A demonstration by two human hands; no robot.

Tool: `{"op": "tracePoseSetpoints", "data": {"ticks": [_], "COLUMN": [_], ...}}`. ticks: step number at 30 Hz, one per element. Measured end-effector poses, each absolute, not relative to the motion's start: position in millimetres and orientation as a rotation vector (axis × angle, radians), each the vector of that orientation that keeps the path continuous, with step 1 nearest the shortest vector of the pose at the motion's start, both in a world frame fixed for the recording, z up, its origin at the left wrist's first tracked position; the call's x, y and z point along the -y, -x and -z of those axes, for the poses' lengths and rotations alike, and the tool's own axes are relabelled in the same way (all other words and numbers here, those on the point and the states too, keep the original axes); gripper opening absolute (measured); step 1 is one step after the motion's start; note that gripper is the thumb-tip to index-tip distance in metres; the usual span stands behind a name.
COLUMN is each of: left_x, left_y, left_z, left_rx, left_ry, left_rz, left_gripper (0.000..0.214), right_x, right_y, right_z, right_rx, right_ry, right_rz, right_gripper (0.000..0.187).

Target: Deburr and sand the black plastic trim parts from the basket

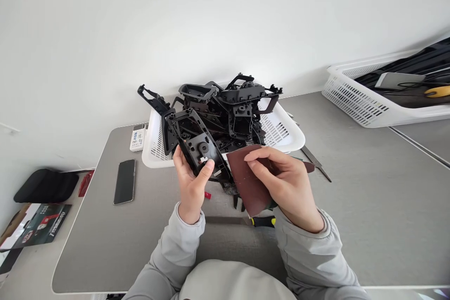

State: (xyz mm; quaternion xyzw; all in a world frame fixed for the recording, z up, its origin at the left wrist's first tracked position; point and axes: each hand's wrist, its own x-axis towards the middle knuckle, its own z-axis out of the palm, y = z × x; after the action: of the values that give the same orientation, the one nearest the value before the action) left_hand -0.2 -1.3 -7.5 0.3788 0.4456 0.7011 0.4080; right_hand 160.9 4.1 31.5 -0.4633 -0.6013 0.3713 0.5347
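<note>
On the table (372,211) before us: a basket (293,137) heaped with parts (242,97). Nearer us than the parts, a frame (203,147), sheet (248,182) to its right. Left of the basket we log a phone (124,182), a device (137,138) behind it. Far right, a second basket (365,105).

Behind everything, a smooth, plain white wall (225,18), softly lit in diffuse, pale light and faintly shaded low down. Set against it, a broad, flat grey worktop (372,206) with rounded left corners. At far right, past a narrow, straight dark seam (419,147), more matching grey surface (436,136). At lower left, pale, plain floor (38,272).
</note>
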Motion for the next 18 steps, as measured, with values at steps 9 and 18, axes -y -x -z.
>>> {"op": "tracePoseSetpoints", "data": {"ticks": [9,18], "left_x": [0.8,-2.6], "left_y": [1.6,4.3], "left_z": [6.2,10.5], "left_rx": [-1.137,-1.222], "left_ry": [-0.954,-0.899], "left_rz": [-1.75,-1.648], "left_gripper": [0.066,0.084], "right_x": [-4.2,-6.5], "right_y": [-159.9,-168.3], "right_z": [-33.1,-29.2], "right_rx": [1.445,1.369], "right_ry": [1.091,1.105], "right_rz": [-0.94,-0.93], "right_gripper": [0.01,0.008]}}
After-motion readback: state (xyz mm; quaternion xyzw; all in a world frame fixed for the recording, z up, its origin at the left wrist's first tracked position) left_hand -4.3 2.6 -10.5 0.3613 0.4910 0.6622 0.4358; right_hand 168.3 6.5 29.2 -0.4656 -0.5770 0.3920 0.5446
